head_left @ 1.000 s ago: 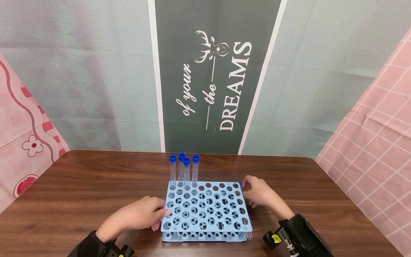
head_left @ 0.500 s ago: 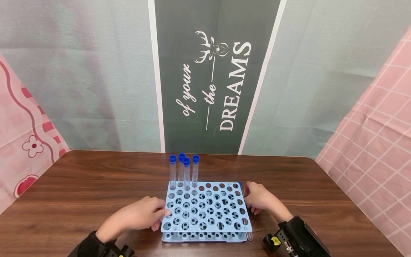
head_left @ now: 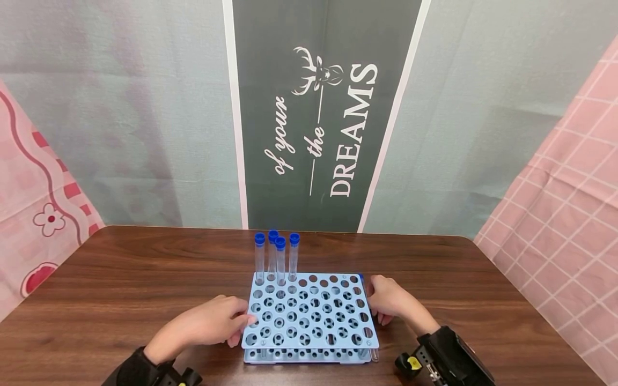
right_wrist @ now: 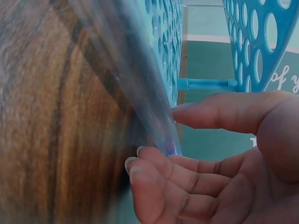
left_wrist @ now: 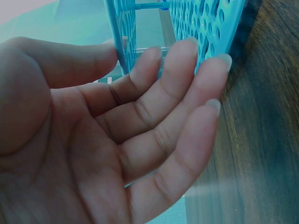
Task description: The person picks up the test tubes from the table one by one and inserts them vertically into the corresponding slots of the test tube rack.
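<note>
A light blue test tube rack [head_left: 309,315] with two perforated plates stands on the table. Several clear test tubes with blue caps [head_left: 294,237] are upright in its far left holes. My left hand [head_left: 219,320] pinches the left edge of the top plate, thumb above and index finger below; the other fingers lie loosely bent. Along the rack's right side lies another capped test tube [right_wrist: 140,79], its rounded end [head_left: 375,355] poking out at the front. Beside it, my right hand [head_left: 388,297] pinches this tube near the cap between thumb and fingers.
The dark wooden table [head_left: 169,257] extends to both sides of the rack. A printed cloth [head_left: 299,134] hangs behind its far edge, with pink cloths [head_left: 579,203] at the sides. Each wrist wears a black camera mount [head_left: 449,356].
My right hand has shifted slightly towards me along the rack's right side. The left hand, the rack and the upright tubes look unmoved.
</note>
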The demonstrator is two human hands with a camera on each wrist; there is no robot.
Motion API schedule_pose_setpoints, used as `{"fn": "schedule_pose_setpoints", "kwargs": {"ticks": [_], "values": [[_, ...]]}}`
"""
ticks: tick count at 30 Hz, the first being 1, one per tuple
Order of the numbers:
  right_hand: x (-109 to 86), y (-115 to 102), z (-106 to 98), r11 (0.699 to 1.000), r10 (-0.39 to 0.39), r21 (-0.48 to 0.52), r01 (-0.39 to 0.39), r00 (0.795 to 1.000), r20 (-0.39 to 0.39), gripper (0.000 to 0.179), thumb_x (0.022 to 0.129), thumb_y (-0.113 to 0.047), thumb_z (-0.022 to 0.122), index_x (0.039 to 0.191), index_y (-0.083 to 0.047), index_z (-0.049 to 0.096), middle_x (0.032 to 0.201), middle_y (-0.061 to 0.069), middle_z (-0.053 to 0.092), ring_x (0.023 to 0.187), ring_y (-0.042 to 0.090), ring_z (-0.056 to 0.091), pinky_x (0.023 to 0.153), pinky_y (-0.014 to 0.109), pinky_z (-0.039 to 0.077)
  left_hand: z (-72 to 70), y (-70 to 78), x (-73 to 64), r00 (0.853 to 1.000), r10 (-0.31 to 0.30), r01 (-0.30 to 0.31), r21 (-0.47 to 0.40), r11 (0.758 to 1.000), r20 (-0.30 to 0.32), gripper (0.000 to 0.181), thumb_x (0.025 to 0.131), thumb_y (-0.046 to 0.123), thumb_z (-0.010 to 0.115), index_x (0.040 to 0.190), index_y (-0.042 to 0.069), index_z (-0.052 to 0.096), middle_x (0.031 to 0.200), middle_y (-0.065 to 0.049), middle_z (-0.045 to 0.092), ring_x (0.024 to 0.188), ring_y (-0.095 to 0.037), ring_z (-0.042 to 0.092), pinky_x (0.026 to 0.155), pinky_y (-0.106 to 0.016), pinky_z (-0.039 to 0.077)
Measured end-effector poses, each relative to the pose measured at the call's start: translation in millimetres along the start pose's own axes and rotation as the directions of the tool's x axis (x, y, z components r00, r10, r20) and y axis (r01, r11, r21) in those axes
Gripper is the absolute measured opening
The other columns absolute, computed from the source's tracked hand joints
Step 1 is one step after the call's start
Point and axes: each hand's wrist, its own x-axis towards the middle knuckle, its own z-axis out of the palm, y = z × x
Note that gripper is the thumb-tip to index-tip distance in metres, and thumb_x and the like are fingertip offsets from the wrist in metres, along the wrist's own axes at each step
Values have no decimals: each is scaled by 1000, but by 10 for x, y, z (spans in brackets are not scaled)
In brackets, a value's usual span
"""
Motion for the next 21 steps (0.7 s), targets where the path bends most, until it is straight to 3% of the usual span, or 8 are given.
{"fn": "schedule_pose_setpoints", "kwargs": {"ticks": [21], "values": [[-4, 2, 13, 1000, 6, 0, -6, 1000, 27, 14, 79, 3, 57, 68, -1, 49, 49, 9, 53, 35, 15, 50, 37, 27, 45, -6, 1, -1, 1000, 8, -8, 1, 1000, -2, 27, 93, 22, 53, 68, 11, 53, 52, 6, 51, 45, -4, 43, 45, -21, 34]]}}
